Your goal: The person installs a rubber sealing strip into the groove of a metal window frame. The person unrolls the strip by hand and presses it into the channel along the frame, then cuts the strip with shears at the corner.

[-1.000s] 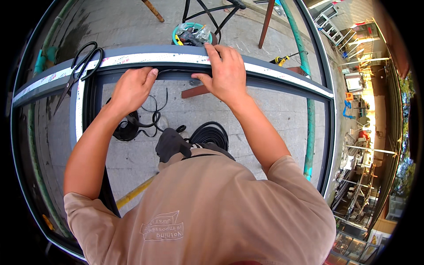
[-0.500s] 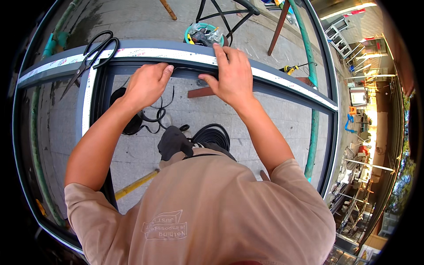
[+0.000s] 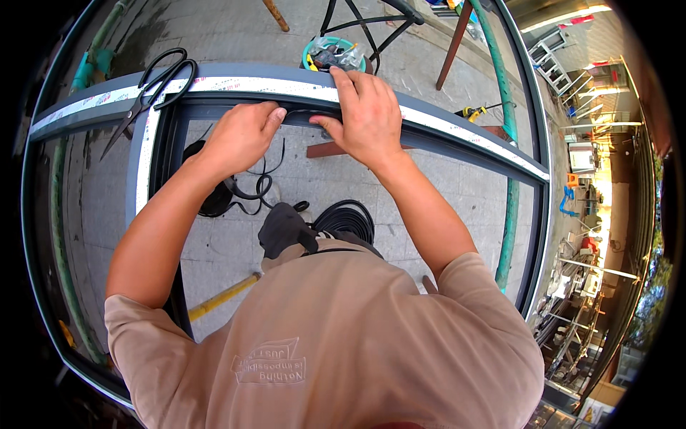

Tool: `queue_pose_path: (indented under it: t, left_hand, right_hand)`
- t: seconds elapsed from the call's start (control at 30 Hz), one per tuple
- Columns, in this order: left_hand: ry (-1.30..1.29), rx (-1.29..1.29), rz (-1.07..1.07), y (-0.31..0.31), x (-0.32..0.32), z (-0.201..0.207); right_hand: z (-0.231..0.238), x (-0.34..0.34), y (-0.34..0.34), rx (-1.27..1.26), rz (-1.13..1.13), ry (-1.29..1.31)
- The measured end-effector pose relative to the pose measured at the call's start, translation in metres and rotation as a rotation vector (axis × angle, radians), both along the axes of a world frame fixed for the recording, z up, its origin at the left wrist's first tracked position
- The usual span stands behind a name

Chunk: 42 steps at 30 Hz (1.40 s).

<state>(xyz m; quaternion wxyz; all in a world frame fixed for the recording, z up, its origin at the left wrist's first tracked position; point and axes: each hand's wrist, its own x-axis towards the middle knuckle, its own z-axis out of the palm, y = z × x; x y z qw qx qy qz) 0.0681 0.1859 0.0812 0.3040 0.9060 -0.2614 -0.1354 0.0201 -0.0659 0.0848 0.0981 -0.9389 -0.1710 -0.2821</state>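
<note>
1. Close in, the left hand (image 3: 243, 139) presses at the inner edge of the grey crossbar (image 3: 275, 86), fingers together; whether they pinch anything cannot be told.
2. Right hand (image 3: 368, 114): thumb below, forefinger over the bar, spread apart; any clamping is unclear.
3. Between them, a thin black strip (image 3: 300, 111) lies along that edge.
4. Black scissors (image 3: 137, 109) rest across the crossbar, leftward.
5. Below, a black coil (image 3: 350, 220) sits on the floor.
6. Beyond: a teal bucket (image 3: 306, 51).

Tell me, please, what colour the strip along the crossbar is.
The strip is white with small reddish and dark marks, clearest in the head view.
</note>
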Motion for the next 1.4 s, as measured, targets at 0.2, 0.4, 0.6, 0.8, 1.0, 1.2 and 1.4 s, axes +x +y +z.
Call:
queue_pose_path:
  t: [0.2, 0.4, 0.6, 0.8, 1.0, 1.2, 1.4]
  left_hand:
    - [0.016, -0.013, -0.043, 0.006, 0.002, 0.006]
    - [0.05, 0.006, 0.046, -0.001, 0.001, 0.004]
    - [0.068, -0.043, 0.151, -0.005, -0.004, 0.0]
    - [0.068, -0.107, 0.156, -0.003, -0.004, -0.004]
    - [0.081, -0.151, 0.183, -0.006, -0.004, -0.007]
    - [0.071, -0.079, 0.176, -0.003, -0.003, -0.007]
    - [0.056, -0.085, 0.179, -0.007, -0.005, -0.002]
  right_hand:
    - [-0.001, 0.001, 0.002, 0.007, -0.015, 0.013]
    - [-0.004, 0.001, 0.007, 0.024, -0.052, -0.022]
    - [-0.002, 0.003, 0.01, 0.017, -0.052, -0.02]
    - [-0.002, 0.01, 0.036, 0.028, -0.035, -0.053]
    - [-0.009, 0.014, 0.036, 0.046, -0.036, -0.061]
    - [0.006, 0.005, 0.01, 0.017, 0.003, 0.072]
    - [0.002, -0.018, -0.041, -0.043, -0.093, 0.059]
